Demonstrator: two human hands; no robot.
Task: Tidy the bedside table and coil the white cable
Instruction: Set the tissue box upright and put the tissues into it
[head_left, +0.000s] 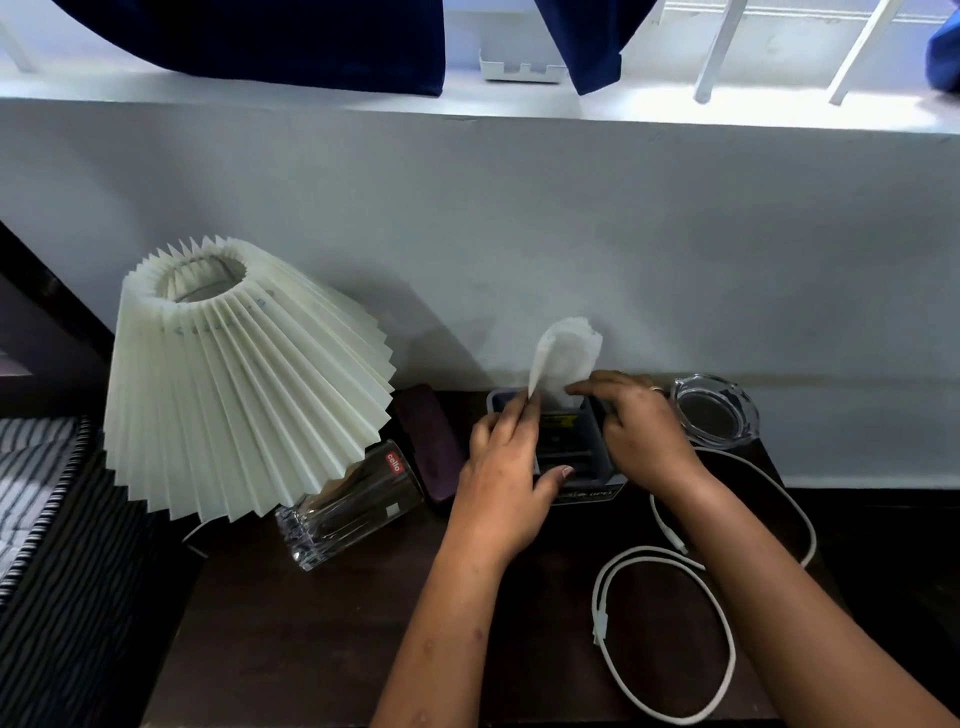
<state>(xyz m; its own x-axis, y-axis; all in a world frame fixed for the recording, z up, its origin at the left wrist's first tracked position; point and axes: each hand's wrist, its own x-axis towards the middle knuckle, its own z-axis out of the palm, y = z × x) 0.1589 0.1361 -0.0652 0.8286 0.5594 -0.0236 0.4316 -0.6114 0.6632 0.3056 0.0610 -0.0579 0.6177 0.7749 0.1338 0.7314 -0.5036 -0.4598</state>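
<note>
A dark tissue box (571, 452) stands at the back of the dark wooden bedside table (322, 634). A white tissue (566, 358) sticks up out of it. My left hand (504, 483) pinches the tissue's left edge, its thumb lying on the box front. My right hand (639, 431) touches the tissue's base with its fingertips and rests on the box's right side. The white cable (670, 639) lies loose on the table at the right, in a rough loop, partly under my right forearm.
A pleated white lamp (234, 374) leans at the left over a glass tumbler (353, 509) lying on its side. A purple case (431, 441) sits beside the box. A glass ashtray (714, 410) stands at the back right. Striped bedding (36, 488) is at the left.
</note>
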